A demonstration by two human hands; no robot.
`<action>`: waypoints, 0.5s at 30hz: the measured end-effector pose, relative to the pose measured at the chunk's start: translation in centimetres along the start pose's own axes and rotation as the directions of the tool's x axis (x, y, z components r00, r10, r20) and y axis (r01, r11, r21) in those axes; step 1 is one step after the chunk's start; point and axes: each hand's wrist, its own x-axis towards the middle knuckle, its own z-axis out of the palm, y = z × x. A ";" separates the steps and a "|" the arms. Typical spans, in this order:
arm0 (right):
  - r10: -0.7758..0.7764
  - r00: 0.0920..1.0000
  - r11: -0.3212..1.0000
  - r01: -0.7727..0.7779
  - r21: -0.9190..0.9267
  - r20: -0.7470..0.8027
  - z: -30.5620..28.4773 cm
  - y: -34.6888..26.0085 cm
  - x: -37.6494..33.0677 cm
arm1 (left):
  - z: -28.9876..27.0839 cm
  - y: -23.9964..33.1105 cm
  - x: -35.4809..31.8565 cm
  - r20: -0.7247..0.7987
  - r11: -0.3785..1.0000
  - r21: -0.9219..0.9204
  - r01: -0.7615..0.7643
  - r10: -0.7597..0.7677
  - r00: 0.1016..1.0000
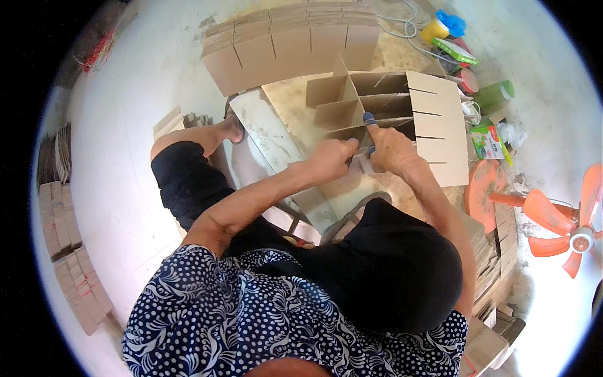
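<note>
A partly assembled cardboard divider (336,114) of crossed strips stands on a board in front of me. A flat slotted cardboard sheet (438,125) lies at its right side, with several cuts in its left part. My left hand (330,158) is closed at the divider's near edge, its fingertips pinching a cardboard strip. Beside it, my right hand (392,149) grips the near end of the long cross strip, index finger laid along it. Blue wrapping covers that index finger and the thumb. The fingers partly hide the strip's end.
A long row of slotted cardboard sheets (289,47) stands at the back. On the right are an orange fan (579,239), a green container (494,96), a green-and-white packet (488,143) and a yellow cup (434,30). Cardboard bundles (78,283) lie far left.
</note>
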 end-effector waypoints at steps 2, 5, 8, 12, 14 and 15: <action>-0.048 0.996 0.984 0.060 0.167 -0.072 -0.6 0.5 -0.6 | -0.1 -0.2 -0.2 0.041 0.999 0.020 -0.028 0.027 0.999; 0.046 0.924 0.806 0.190 0.560 -0.380 -1.4 4.4 -3.0 | -1.4 0.2 -0.3 -0.015 0.995 0.048 -0.085 0.086 0.996; 0.439 0.673 0.727 0.123 0.675 -0.595 1.2 11.6 -5.6 | -2.3 3.5 1.5 -0.090 0.985 0.008 -0.171 0.171 0.981; 0.499 0.498 0.867 -0.297 0.401 -0.710 4.0 18.8 -7.9 | -1.0 6.2 5.7 0.026 0.981 0.064 -0.185 0.184 0.983; 0.604 0.560 0.782 -0.279 0.557 -0.568 4.2 19.2 -8.2 | 0.7 5.5 7.5 0.184 0.976 0.171 -0.132 0.100 0.978; 0.654 0.583 0.720 -0.287 0.632 -0.481 4.5 19.6 -8.6 | 0.9 5.9 7.9 0.261 0.972 0.209 -0.109 0.052 0.964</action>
